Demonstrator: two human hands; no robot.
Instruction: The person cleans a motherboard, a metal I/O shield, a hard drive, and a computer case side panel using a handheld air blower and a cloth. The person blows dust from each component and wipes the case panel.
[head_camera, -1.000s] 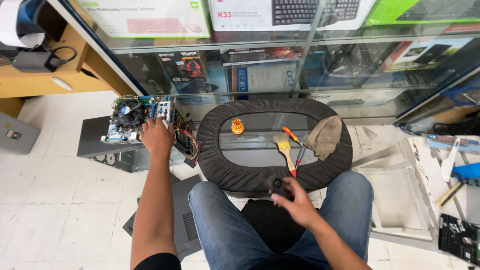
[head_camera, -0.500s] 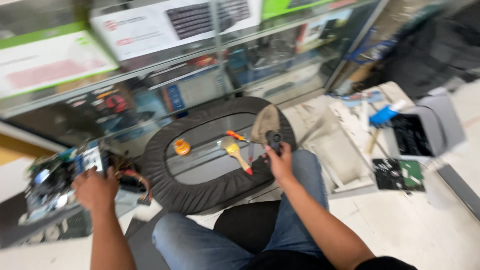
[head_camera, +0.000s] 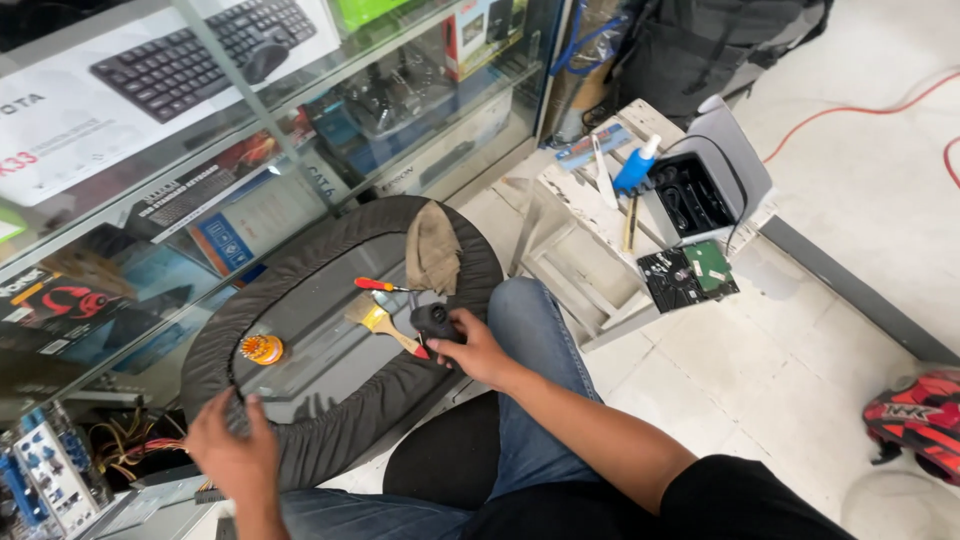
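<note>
My right hand (head_camera: 475, 352) is closed around a small black device (head_camera: 432, 320) at the near edge of an oval glass-topped stand with a black fabric rim (head_camera: 335, 435). The device sits right beside a wooden-handled paintbrush (head_camera: 376, 321). On the glass also lie a red-handled screwdriver (head_camera: 380, 285) and a small orange round piece (head_camera: 262, 349), and a tan cloth (head_camera: 432, 250) is draped over the far rim. My left hand (head_camera: 235, 450) rests on the near left rim, back upward. Its fingers curl over the fabric, and its grip is hidden.
A glass display case (head_camera: 150, 150) of boxed keyboards stands behind the stand. A bare computer board with cables (head_camera: 50, 475) sits at the lower left. To the right are a white crate (head_camera: 585, 250), a hard drive (head_camera: 690, 275), a blue bottle (head_camera: 637, 165), an open grey case (head_camera: 725, 165) and a red helmet (head_camera: 915, 415).
The view has swung right. My left hand left the computer board and came to the stand's rim. My right hand carried the black device up beside the paintbrush.
</note>
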